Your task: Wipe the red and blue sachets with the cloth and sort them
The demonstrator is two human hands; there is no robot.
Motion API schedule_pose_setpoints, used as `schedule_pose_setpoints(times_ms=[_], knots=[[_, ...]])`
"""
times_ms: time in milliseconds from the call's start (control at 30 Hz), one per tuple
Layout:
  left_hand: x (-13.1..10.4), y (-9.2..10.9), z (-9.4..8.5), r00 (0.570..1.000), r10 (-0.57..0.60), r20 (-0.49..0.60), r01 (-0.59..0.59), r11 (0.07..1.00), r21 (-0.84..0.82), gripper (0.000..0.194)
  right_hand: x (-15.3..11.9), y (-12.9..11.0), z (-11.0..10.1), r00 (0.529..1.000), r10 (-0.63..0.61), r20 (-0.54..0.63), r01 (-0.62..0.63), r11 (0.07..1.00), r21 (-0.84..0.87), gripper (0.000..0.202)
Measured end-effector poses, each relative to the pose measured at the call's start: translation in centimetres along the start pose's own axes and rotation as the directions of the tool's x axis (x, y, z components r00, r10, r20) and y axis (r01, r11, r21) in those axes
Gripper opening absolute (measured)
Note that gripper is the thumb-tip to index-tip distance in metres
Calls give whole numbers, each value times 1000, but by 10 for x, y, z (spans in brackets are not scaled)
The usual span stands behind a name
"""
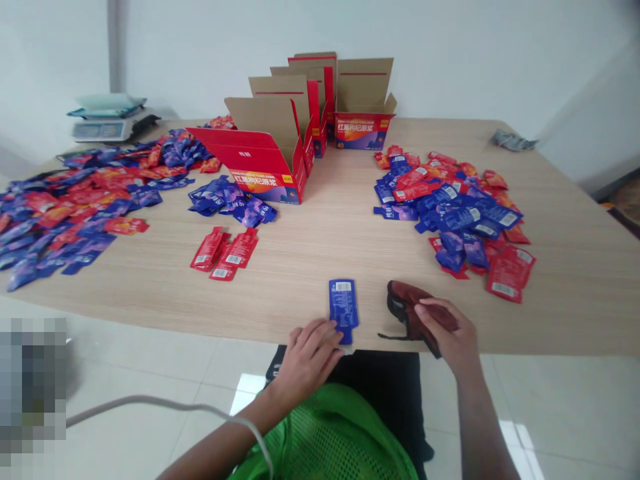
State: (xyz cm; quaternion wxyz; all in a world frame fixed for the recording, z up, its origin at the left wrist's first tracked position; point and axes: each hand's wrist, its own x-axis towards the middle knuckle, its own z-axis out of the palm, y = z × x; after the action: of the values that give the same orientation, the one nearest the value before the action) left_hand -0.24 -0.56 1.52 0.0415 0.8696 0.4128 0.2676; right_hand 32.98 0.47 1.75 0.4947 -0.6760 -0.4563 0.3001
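A blue spouted sachet (343,303) with a white barcode label lies flat near the table's front edge, its narrow spout end towards me. The bent fingers of my left hand (313,353) are closed over that spout end. Something pale and small peeks out under the fingertips, too hidden to name. To the right, my right hand (453,330) grips a dark reddish-brown object with black edging and a thin black strap (413,297), resting at the table edge. Its exact kind cannot be made out.
Open red cartons (267,180) stand in a row at the back, with another carton (361,130) beside them. Sachet heaps lie left (75,200) and right (450,200). Smaller blue (230,200) and red (225,253) groups lie between. A scale (103,129) stands far left; a grey cable (165,401) crosses below.
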Motion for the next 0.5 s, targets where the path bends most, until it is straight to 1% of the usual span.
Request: schedule_pose_setpoints(times_ms=[67,100,133,167,200,233,267,300,333,367,400,433,467,500], knots=[[-8,4,4,998,56,-1,-56,998,-12,28,8,-16,9,995,31,-94,-28,999,34,40],[-10,5,7,997,77,6,-77,997,-14,27,13,-26,15,991,8,-133,-3,999,37,39],[-12,5,9,996,92,16,-92,996,-15,27,17,-36,24,987,-45,-155,49,998,25,36],[-13,5,11,994,107,27,-107,994,-16,26,21,-46,34,981,-124,-147,126,992,-2,32],[-14,4,13,991,124,42,-123,992,-16,26,23,-54,45,969,-226,-103,224,974,-36,26],[-14,2,14,988,142,58,-142,990,-14,27,24,-61,58,940,-339,-18,338,939,-65,20],[-15,0,14,984,162,75,-161,987,-11,29,23,-65,70,885,-455,103,463,883,-77,15],[-15,-1,15,979,181,92,-181,983,-9,31,21,-67,83,792,-558,249,589,806,-66,12],[-15,-3,15,975,195,104,-195,981,-8,32,18,-66,94,668,-634,389,699,714,-36,12],[-15,-4,15,973,203,110,-203,979,-9,33,16,-64,104,538,-676,503,782,623,0,12],[-15,-5,15,973,205,108,-205,979,-10,34,15,-61,113,432,-692,578,837,546,29,13],[-15,-6,15,974,205,99,-205,979,-10,34,16,-57,119,364,-693,622,870,492,39,12],[-15,-6,16,975,206,86,-206,979,-9,34,20,-54,124,340,-689,640,887,462,26,11],[-15,-6,16,976,206,71,-206,979,-6,34,26,-51,128,348,-683,642,892,453,-2,11]])
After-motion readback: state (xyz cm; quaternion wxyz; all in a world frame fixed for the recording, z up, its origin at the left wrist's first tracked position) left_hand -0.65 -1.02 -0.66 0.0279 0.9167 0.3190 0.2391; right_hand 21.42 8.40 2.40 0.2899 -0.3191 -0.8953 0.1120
